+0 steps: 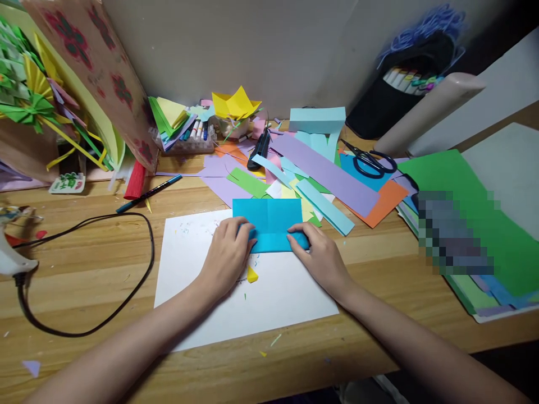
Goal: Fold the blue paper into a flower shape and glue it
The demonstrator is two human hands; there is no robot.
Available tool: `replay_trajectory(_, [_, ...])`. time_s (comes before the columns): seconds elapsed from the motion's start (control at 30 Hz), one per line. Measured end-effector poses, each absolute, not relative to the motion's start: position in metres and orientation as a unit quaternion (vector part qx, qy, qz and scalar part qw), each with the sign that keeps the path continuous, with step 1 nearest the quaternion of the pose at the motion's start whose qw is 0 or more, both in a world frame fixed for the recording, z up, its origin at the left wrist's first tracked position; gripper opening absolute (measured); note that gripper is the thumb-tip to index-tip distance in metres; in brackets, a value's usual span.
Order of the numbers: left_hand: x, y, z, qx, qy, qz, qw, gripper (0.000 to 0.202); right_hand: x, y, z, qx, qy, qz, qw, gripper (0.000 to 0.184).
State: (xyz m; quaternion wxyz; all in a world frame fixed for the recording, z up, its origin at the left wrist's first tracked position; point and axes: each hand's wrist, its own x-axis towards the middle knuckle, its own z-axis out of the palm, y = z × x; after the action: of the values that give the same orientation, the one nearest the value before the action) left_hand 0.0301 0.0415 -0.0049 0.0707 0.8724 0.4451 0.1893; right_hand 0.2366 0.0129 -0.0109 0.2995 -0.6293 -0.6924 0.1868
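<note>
A blue paper sheet [269,220] lies on a white sheet [269,303] in the middle of the wooden desk [84,269]. Its near edge is folded up. My left hand [227,255] presses the fold's left end with curled fingers. My right hand [319,255] pinches the fold's right end, fingers closed on the paper. A small yellow paper scrap [251,275] lies on the white sheet between my wrists.
Strips and sheets of coloured paper [324,174] are heaped behind. Black scissors [370,160] lie at back right, a blue pen [149,193] at left. A glue gun [10,258] with a black cable [143,269] sits far left. Green sheets [475,224] are stacked right.
</note>
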Motion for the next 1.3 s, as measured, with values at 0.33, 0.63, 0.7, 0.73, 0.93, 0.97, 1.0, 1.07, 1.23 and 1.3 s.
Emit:
replay_trajectory(0.33, [0.023, 0.028, 0.002, 0.947, 0.262, 0.079, 0.171, 0.053, 0.234, 0.013, -0.017, -0.618, -0.724, 0.134, 0.276, 0.013])
replay_trajectory(0.63, [0.023, 0.023, 0.003, 0.945, 0.272, 0.058, 0.172, 0.055, 0.222, -0.009, -0.016, -0.452, -0.870, 0.012, 0.196, 0.042])
replay_trajectory(0.7, [0.023, 0.022, 0.003, 0.947, 0.275, 0.053, 0.155, 0.054, 0.219, -0.015, -0.016, -0.430, -0.883, 0.026, 0.185, 0.045])
replay_trajectory(0.73, [0.023, 0.021, 0.003, 0.948, 0.277, 0.049, 0.146, 0.054, 0.220, -0.018, -0.016, -0.435, -0.882, 0.028, 0.181, 0.047])
replay_trajectory(0.93, [0.008, 0.014, 0.009, 0.946, 0.303, 0.034, 0.111, 0.051, 0.240, -0.029, -0.013, -0.476, -0.864, 0.026, 0.163, 0.045])
replay_trajectory(0.97, [0.004, 0.013, 0.010, 0.945, 0.306, 0.031, 0.108, 0.050, 0.243, -0.031, -0.013, -0.483, -0.859, 0.023, 0.165, 0.045])
replay_trajectory(1.0, [-0.001, 0.012, 0.011, 0.945, 0.308, 0.026, 0.104, 0.050, 0.244, -0.033, -0.014, -0.490, -0.855, 0.018, 0.168, 0.045])
replay_trajectory(1.07, [-0.009, 0.010, 0.012, 0.943, 0.317, 0.016, 0.096, 0.049, 0.241, -0.036, -0.017, -0.506, -0.845, 0.001, 0.171, 0.043])
replay_trajectory(1.23, [-0.018, 0.008, 0.012, 0.939, 0.333, 0.019, 0.084, 0.048, 0.211, -0.034, -0.024, -0.557, -0.814, -0.078, 0.149, 0.040])
replay_trajectory(1.3, [-0.018, 0.008, 0.011, 0.941, 0.327, 0.019, 0.079, 0.048, 0.198, -0.028, -0.023, -0.501, -0.850, -0.074, 0.145, 0.042])
